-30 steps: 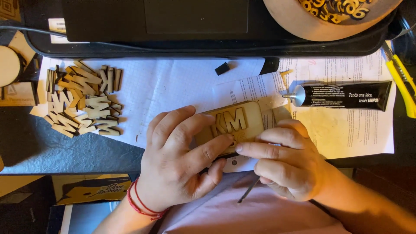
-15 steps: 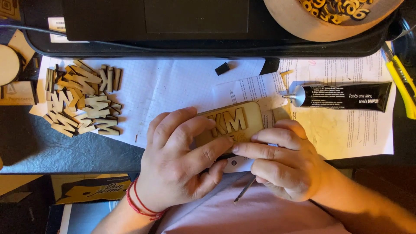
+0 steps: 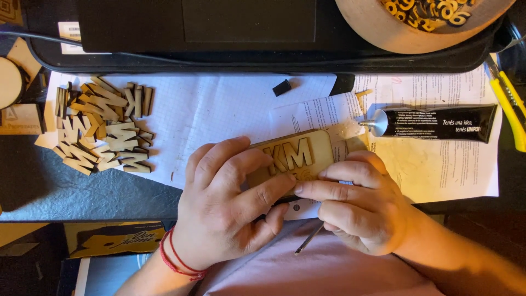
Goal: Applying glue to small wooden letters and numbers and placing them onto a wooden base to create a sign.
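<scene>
Surface: dark surface point(image 3: 38, 189) covered in the middle by white paper sheets point(image 3: 219, 109), seen from above.
Plaque: small wooden plaque point(image 3: 307, 143) with rounded corners and two raised wooden letters on its face, lying tilted on the paper sheets, its right end slightly higher in the frame.
Left hand: left hand point(image 3: 230, 211) lies over the plaque's left end; its fingers point(image 3: 219, 156) are spread across that end and the thumb presses the plaque's near edge, so the hand is clamped on the plaque.
Right hand: right hand point(image 3: 356, 205) sits just right of the plaque, fingers curled together; the fingertips point(image 3: 304, 188) touch the plaque's near edge beside the left thumb.
Thin stick: thin dark stick point(image 3: 308, 240) juts out from under the right hand, below the plaque; the hand seems closed on it, though the grip itself is hidden.
Glue tube: black glue tube point(image 3: 438, 123) with a silver neck, lying right of the plaque, its neck pointing toward the plaque.
Letter pile: heap of wooden cut-out letters point(image 3: 101, 129), well left of the plaque.
Black block: small black block point(image 3: 281, 87) on the paper above the plaque.
Yellow tool: yellow-handled tool point(image 3: 509, 104), far right of the plaque, past the glue tube.
Wooden bowl: round wooden bowl point(image 3: 383, 30) of cut-out shapes, above and right of the plaque.
Wristband: red cord wristband point(image 3: 175, 260) on the left wrist.
</scene>
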